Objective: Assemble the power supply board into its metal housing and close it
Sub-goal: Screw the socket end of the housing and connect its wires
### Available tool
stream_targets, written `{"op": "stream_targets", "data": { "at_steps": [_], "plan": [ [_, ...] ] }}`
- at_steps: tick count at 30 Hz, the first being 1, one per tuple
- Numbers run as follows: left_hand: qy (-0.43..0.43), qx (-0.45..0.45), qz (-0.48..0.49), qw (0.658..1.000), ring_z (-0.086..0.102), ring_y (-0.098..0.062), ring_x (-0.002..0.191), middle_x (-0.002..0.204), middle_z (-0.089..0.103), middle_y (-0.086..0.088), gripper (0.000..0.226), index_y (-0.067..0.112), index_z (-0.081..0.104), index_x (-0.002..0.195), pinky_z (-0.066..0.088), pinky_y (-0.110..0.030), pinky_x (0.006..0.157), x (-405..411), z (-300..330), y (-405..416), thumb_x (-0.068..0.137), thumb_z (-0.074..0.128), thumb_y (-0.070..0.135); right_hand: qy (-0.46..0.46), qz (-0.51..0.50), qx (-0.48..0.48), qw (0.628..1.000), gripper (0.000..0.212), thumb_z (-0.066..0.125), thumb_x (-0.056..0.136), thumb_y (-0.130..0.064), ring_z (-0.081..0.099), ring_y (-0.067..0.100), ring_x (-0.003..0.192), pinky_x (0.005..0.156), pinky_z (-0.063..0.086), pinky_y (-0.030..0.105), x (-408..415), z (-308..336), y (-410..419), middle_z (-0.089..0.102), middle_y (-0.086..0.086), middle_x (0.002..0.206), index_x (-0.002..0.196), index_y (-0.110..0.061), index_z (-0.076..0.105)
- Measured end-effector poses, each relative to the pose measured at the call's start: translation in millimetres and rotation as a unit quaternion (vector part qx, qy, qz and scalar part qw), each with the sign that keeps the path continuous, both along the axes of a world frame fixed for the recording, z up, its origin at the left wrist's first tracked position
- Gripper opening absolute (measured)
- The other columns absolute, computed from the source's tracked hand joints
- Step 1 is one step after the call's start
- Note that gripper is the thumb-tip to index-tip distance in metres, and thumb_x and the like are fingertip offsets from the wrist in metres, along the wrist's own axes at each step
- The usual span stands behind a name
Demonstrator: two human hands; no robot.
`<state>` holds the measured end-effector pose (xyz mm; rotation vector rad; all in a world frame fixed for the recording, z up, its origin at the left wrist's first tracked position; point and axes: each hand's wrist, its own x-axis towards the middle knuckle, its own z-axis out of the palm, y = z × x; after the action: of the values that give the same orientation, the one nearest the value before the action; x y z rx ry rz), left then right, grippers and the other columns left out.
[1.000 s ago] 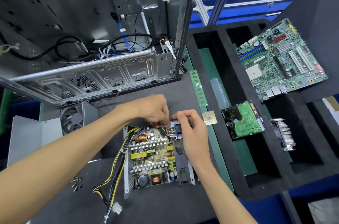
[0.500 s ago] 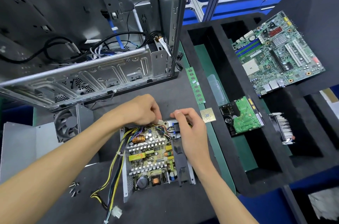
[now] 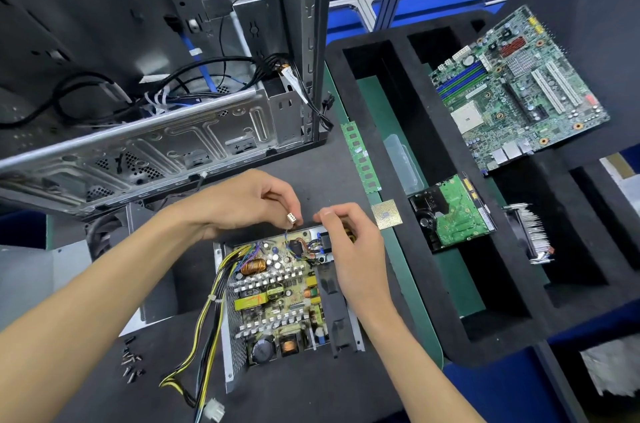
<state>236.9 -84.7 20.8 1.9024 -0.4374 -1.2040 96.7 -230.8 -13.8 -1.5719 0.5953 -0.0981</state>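
The left hand (image 3: 242,204) pinches a small white connector (image 3: 290,218) just above the power supply board's (image 3: 277,298) far edge, while the right hand (image 3: 349,242), fingers curled, pinches something unseen beside it.

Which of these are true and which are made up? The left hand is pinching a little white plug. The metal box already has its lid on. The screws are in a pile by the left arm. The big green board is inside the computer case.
1. The left hand pinches a small white plug. True.
2. The metal housing has its lid on. False: it is open, and the power supply board shows inside.
3. Loose screws lie on the mat beside the left forearm. True.
4. The big green motherboard sits inside the computer case. False: it rests on the black foam tray to the right.
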Motion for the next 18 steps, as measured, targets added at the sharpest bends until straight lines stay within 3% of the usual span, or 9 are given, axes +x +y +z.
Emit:
{"op": "stream_targets", "data": {
  "at_steps": [4,8,12,16,18],
  "plan": [
    [0.003,-0.019,-0.003,1.0,0.069,-0.026,0.089,0.096,0.075,-0.02,0.023,0.016,0.079,0.082,0.056,-0.026,0.085,2,4,3,0.083,0.074,-0.007,0.001,0.002,-0.002,1.0,0.013,0.062,0.099,-0.031,0.066,0.007,0.09,0.077,0.048,0.013,0,1,0,0.072,-0.009,0.091,0.093,-0.022,0.07],
    [-0.023,0.004,-0.007,1.0,0.068,-0.017,0.082,0.088,0.076,-0.011,0.013,0.019,0.08,0.089,0.053,-0.039,0.089,2,5,3,0.085,0.077,0.007,0.009,0.004,-0.002,1.0,0.013,0.062,0.1,-0.03,0.065,0.008,0.09,0.076,0.048,0.013,-1,1,0,0.072,-0.009,0.091,0.093,-0.023,0.07],
    [-0.054,0.038,-0.015,0.998,0.056,-0.001,0.059,0.062,0.067,0.011,0.004,0.019,0.081,0.089,0.045,-0.024,0.072,0,3,-1,0.086,0.078,0.018,0.006,-0.001,0.001,1.0,0.022,0.058,0.093,-0.04,0.065,0.007,0.088,0.075,0.048,0.014,0,3,0,0.072,-0.008,0.09,0.092,-0.022,0.07],
    [-0.104,0.093,-0.036,0.99,0.056,-0.005,0.063,0.075,0.075,-0.004,0.006,0.023,0.082,0.086,0.044,-0.023,0.068,-1,-1,-6,0.087,0.078,0.027,0.006,0.003,-0.003,1.0,0.025,0.057,0.092,-0.043,0.065,0.006,0.088,0.076,0.047,0.013,0,4,1,0.072,-0.009,0.09,0.092,-0.022,0.071],
    [-0.12,0.13,-0.041,0.983,0.055,-0.002,0.059,0.072,0.074,0.0,0.008,0.026,0.082,0.083,0.045,-0.02,0.064,-2,-4,-7,0.087,0.077,0.03,0.005,0.002,0.001,1.0,0.025,0.057,0.092,-0.043,0.065,0.004,0.086,0.075,0.046,0.012,0,4,1,0.072,-0.009,0.09,0.092,-0.022,0.07]
  ]
}}
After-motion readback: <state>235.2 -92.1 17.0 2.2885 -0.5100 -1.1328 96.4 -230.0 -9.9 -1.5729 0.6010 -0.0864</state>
